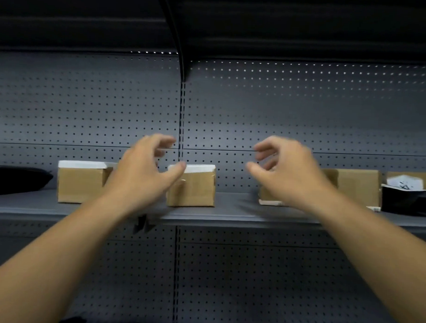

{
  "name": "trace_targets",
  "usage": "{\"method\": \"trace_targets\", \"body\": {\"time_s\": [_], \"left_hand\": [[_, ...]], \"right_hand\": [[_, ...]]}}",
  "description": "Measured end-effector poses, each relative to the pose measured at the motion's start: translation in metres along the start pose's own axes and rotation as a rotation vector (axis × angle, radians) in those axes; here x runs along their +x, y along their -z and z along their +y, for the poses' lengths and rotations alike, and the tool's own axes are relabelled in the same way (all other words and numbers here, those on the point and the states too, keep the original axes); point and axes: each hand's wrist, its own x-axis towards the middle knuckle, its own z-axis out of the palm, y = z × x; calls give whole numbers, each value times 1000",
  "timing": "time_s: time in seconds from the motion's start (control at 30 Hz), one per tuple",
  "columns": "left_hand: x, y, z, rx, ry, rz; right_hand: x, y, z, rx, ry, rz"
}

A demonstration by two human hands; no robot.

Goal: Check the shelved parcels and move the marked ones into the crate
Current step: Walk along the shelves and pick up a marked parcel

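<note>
Shelf [232,206] carries three parcels: big parcel [357,188] right of the middle parcel [197,192], left parcel [80,185] opposite. Left hand [144,169] crosses the middle parcel, right hand [287,173] the big one, each grip spread, empty.

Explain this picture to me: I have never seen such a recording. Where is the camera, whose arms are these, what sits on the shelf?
No robot here. A person wears one wide-angle camera on the head, so you see their own bare arms reaching forward. The left hand and right hand are raised before a dark grey shelf with a perforated back panel. Both are blurred, fingers spread and loosely bent, holding nothing. On the shelf stand three brown cardboard boxes: a left box, a middle box partly behind the left hand, a right box partly behind the right hand. A black pouch lies far left; a black bag with white paper showing above it sits far right. No crate is in view.
</note>
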Motion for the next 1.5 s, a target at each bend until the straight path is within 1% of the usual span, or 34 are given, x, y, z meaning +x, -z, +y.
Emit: {"method": "trace_targets", "body": {"time_s": [0.03,0.07,0.1,0.17,0.23,0.27,0.33,0.43,0.5,0.67,0.8,0.93,1.0,1.07,1.17,1.3,1.4,1.5], "left_hand": [[-5,-4,16,-59,-61,72],[-9,-10,34,-124,-103,97],[-12,-20,51,-177,-125,73],[-13,-46,80,-200,-127,-59],[-10,-73,101,-135,-103,-184],[-8,-84,107,-98,-82,-211],[-5,-98,111,-61,-7,-227],[2,-109,112,-43,143,-276],[5,-114,112,-9,202,-329],[6,-123,110,48,233,-520],[7,-123,106,46,260,-574],[9,-121,106,-56,217,-648],[10,-121,102,-95,188,-602],[12,-120,96,-94,151,-515],[13,-119,92,-115,84,-397],[15,-116,91,-204,24,-266],[15,-112,93,-312,8,-222],[15,-109,98,-340,-22,-218]], "right_hand": [[-3,16,11,-21,6,69],[-6,29,22,-42,2,111],[-9,40,33,-57,-6,121],[-15,52,55,-78,-51,47],[-21,58,69,-124,-106,-82],[-24,60,73,-137,-126,-139],[-27,61,76,-122,-141,-215],[-28,61,75,-130,-149,-276],[-26,61,73,-127,-168,-320],[-20,59,73,-103,-223,-374],[-16,56,73,-108,-248,-404],[-11,51,76,-80,-266,-372],[-10,47,80,-10,-261,-333],[-9,47,86,82,-254,-280],[-11,52,90,137,-198,-196],[-12,51,93,232,-126,-72],[-12,52,96,293,-98,20],[-11,55,100,366,-71,58]]}}
